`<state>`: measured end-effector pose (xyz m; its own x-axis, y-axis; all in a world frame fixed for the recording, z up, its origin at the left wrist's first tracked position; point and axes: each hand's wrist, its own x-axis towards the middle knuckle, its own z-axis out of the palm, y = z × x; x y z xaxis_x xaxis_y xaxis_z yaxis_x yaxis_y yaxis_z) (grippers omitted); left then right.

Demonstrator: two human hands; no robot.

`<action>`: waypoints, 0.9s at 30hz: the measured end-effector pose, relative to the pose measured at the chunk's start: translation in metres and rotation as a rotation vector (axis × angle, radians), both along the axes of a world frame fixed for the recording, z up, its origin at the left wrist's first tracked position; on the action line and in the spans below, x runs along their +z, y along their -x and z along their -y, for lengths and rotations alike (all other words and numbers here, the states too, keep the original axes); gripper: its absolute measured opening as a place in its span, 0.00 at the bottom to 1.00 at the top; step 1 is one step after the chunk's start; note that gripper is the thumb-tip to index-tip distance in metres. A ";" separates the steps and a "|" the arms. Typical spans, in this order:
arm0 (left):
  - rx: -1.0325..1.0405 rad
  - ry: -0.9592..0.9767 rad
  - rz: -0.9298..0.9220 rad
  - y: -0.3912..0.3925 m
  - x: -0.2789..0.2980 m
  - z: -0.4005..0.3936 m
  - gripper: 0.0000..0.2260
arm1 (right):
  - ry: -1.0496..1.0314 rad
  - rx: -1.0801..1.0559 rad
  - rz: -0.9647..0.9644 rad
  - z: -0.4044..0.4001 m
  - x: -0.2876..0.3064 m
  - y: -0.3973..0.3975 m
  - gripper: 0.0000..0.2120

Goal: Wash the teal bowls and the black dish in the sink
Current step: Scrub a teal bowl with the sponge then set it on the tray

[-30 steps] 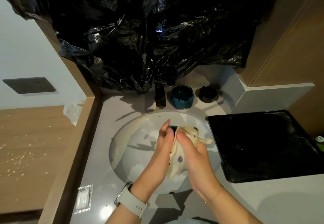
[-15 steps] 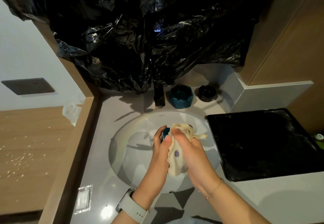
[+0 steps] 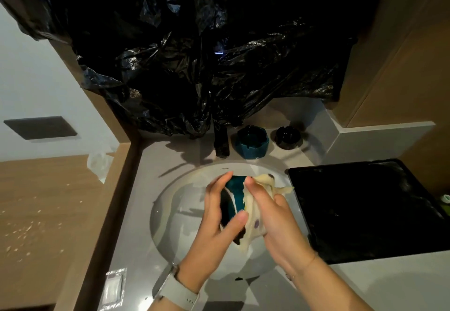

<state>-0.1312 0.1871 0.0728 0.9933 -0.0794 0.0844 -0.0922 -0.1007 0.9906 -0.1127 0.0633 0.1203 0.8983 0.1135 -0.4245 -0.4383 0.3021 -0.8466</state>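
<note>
Grey worktop with white sink, black plastic sheeting hanging behind. Head view: left hand grips a teal bowl over the basin; right hand clutches a cream cloth against it. Second teal bowl and black dish sit behind the sink beside the faucet. Black tray at right.

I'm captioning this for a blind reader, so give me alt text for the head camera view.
Over a white sink, a left hand holds a teal bowl while the right hand rubs it with a cream cloth. Behind the basin, another teal bowl and a black dish sit beside the faucet.
</note>
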 end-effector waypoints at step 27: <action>0.051 0.552 -0.712 -0.015 0.017 0.010 0.24 | 0.386 0.053 0.295 -0.007 -0.019 0.010 0.10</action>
<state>-0.1167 0.1769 0.0902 0.8259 -0.1644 -0.5393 0.5535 0.4187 0.7200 -0.1226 0.0700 0.1010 0.9839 0.0468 -0.1723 -0.1686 -0.0747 -0.9828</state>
